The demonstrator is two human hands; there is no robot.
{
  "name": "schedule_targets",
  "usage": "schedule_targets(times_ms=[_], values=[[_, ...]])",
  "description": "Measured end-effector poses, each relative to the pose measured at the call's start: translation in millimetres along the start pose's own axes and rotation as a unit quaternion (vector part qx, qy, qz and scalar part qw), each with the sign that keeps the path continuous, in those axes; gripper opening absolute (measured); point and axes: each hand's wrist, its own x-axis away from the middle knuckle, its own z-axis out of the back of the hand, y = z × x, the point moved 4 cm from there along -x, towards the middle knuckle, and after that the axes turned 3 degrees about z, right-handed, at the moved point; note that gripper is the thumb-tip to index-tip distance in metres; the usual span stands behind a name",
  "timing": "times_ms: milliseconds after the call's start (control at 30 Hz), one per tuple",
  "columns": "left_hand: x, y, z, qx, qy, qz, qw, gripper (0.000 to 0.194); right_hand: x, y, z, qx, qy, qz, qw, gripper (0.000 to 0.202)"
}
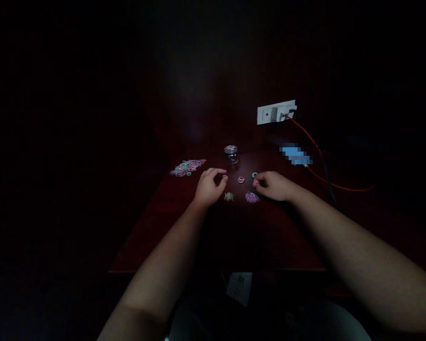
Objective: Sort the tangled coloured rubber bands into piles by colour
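Note:
My left hand [209,187] rests over the dark red table, thumb and fingers apart. A yellow band [225,176] shows in the gap between them. My right hand [272,184] has its fingers curled together in a pinch; anything in them is too small to make out. Just beyond its fingertips lies a green band [254,175]. Pink bands [241,180] sit between the hands. Nearer to me are a small pile of pale bands [229,196] by the left hand and a purple pile [252,197] below the right fingertips.
A mixed heap of coloured bands [187,167] lies at the back left. A clear round jar [231,155] stands behind the hands. A blurred blue device [295,154] at the right joins a red cable [335,186] from the wall socket [268,114]. The table's front edge [270,270] crosses below.

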Motion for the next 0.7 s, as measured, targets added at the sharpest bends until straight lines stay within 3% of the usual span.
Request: schedule_targets(times_ms=[167,267,400,533,700], values=[[12.7,-97.3,44.8,-0.116,0.047,0.159,0.979,0.026,-0.5,3.1,0.4,-0.025,0.039,0.002,0.999,0.011],[18.7,-137.2,52.6,-0.174,0.009,0.228,0.958,0.032,-1.0,1.5,-0.2,-0.035,0.054,0.005,0.998,0.011],[9.8,-142.6,36.6,-0.225,-0.071,0.201,0.951,0.038,-2.4,-0.3,-2.4,-0.045,0.063,0.017,0.997,0.011],[-0.7,-143.7,23.5,-0.237,-0.121,0.224,0.938,0.046,-2.9,3.5,-3.8,-0.060,0.075,0.016,0.995,0.011],[-3.1,-147.9,25.1,-0.223,-0.108,0.245,0.937,0.046,-3.2,7.3,2.6,-0.074,0.138,0.016,0.988,0.013]])
